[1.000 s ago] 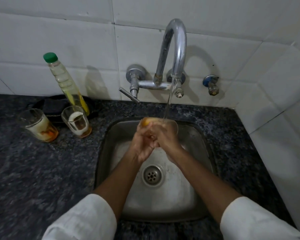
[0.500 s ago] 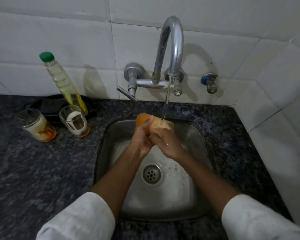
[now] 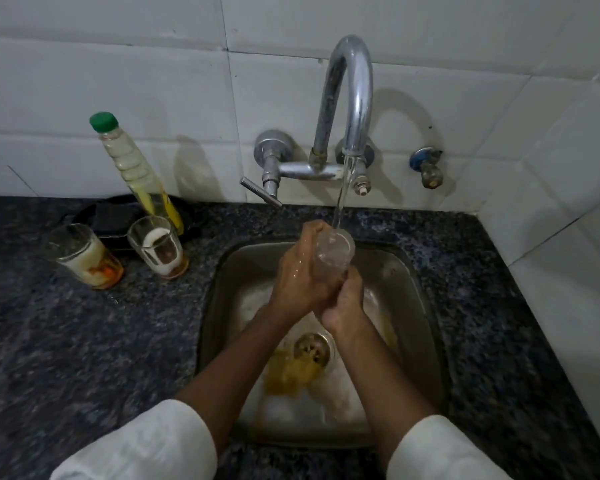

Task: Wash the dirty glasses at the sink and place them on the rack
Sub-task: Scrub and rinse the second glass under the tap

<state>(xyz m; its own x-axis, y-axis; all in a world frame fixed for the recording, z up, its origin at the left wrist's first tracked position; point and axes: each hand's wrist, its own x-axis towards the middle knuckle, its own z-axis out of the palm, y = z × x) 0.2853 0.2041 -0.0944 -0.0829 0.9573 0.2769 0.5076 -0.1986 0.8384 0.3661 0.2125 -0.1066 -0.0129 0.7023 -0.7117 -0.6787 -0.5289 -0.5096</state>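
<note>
Glass: we see a clear glass (image 3: 334,251) held over the sink (image 3: 409,271), its open mouth tilted up and toward the tap (image 3: 352,98), directly under the stream.
Water: we note a thin stream (image 3: 342,192) running from the spout into the mouth of the glass.
Left hand: our left hand (image 3: 298,275) wraps the left side of the glass, fingers curled round its wall and reaching up near the rim; the skin looks wet.
Right hand: our right hand (image 3: 345,299) grips the lower end of the glass, fingers curled round its base, and touches the left hand below the glass.
Sink floor: we see yellow-orange residue (image 3: 288,375) pooled beside the drain (image 3: 314,348), with a fainter yellow streak on the right side of the basin.
Waiting glasses: we count two dirty glasses on the counter (image 3: 84,341) left of the sink. The far-left glass (image 3: 84,254) holds white and orange dregs; the nearer glass (image 3: 158,245) has white residue and an amber ring at its foot. They stand apart from each other.
Bottle: we see a bottle (image 3: 136,171) with a green cap and yellowish liquid just behind the nearer glass, against the white tiled wall (image 3: 118,81).
Dark object: a black item (image 3: 108,216) lies behind the two glasses; we cannot tell what it is.
Sleeves: white sleeves (image 3: 146,445) cover both forearms at the lower edge of the view.
</note>
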